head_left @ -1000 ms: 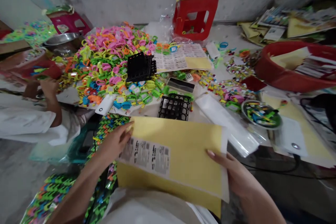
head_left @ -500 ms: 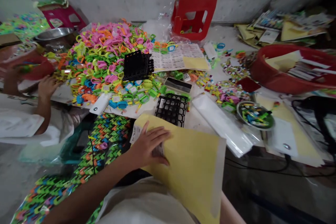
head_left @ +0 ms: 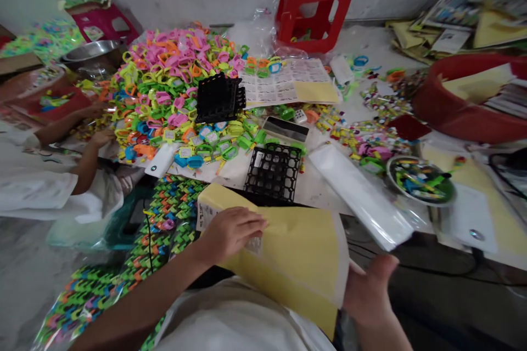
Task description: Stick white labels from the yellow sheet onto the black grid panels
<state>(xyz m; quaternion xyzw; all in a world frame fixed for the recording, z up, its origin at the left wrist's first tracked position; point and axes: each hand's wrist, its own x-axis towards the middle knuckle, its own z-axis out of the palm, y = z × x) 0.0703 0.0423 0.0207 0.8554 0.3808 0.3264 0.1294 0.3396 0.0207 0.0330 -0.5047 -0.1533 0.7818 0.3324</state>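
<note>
A yellow backing sheet [head_left: 300, 247] with a strip of printed labels lies on my lap. My left hand [head_left: 230, 230] rests on top of it near its left end, fingers curled down onto the labels. My right hand [head_left: 368, 290] grips the sheet's lower right edge, thumb up. Just beyond the sheet stands a black plastic grid tray [head_left: 274, 171]. A second black grid tray [head_left: 218, 98] sits on a heap of coloured plastic rings [head_left: 164, 88].
Another person's hands [head_left: 96, 137] in white sleeves work at the left by the rings. A white packet [head_left: 360, 194], a bowl of small coloured pieces [head_left: 420, 178], a red basin [head_left: 461, 109] and a red stool [head_left: 317, 8] stand around. Chained coloured rings [head_left: 164, 214] lie at my left.
My left hand moved from the sheet's left edge onto its top. My right hand left view, then came back to grip the lower right edge. The sheet dropped lower onto my lap.
</note>
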